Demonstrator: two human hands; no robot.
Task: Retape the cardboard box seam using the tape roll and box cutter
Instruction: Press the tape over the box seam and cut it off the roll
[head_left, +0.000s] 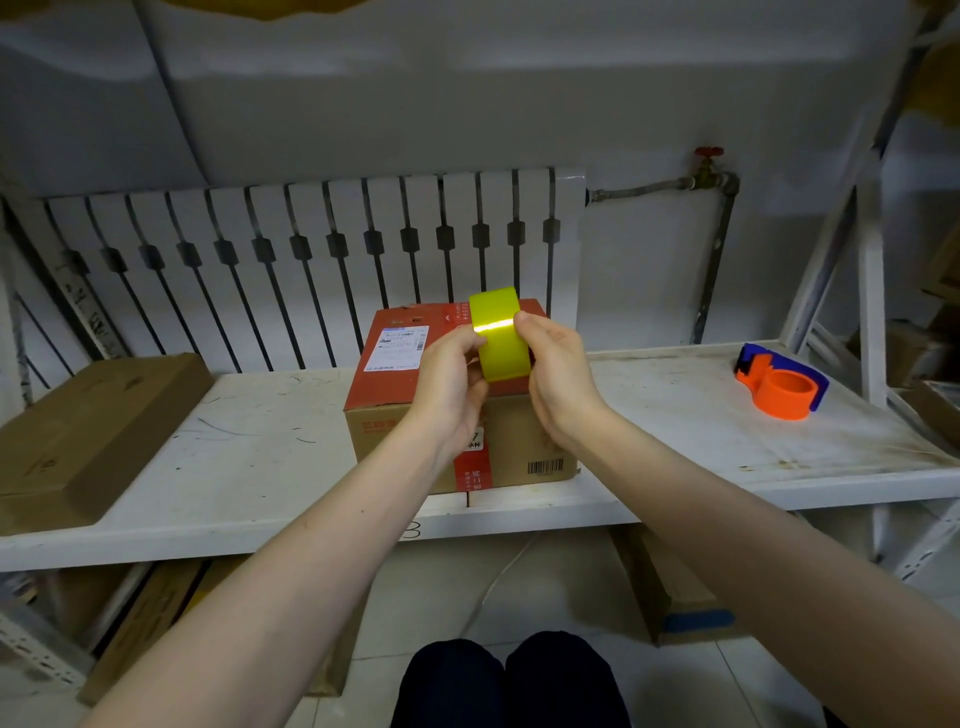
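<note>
Both hands are raised above the cardboard box (410, 410), gripping a roll of yellow-green tape (501, 335) between them. The left hand (449, 384) clasps the roll from its left side, fingers curled around the edge and thumb near the front face. The right hand (558, 371) grips the opposite side, its fingertips pressed against the roll's upper right edge. The roll stands on edge, its broad outer band facing the camera, with a bright streak of reflected light running across it. Whether a loose tape end has been lifted cannot be told. The box sits on the white counter (249, 457) directly beneath the roll, its top red with a white shipping label (397, 347) on the left part, its front brown with a barcode at the lower right and a red strip running down the front face. To the left on the counter lies a flat brown carton (88, 436), well apart from the box. Far to the right rests an orange and blue tape dispenser (782, 382), untouched. Behind the counter a white radiator (311, 249) lines the wall, and a pipe with a red-handled valve (709, 166) runs beside it. Below the counter, more cardboard (670, 587) leans on the tiled floor, and the person's dark-clad knees show at the bottom edge.
</note>
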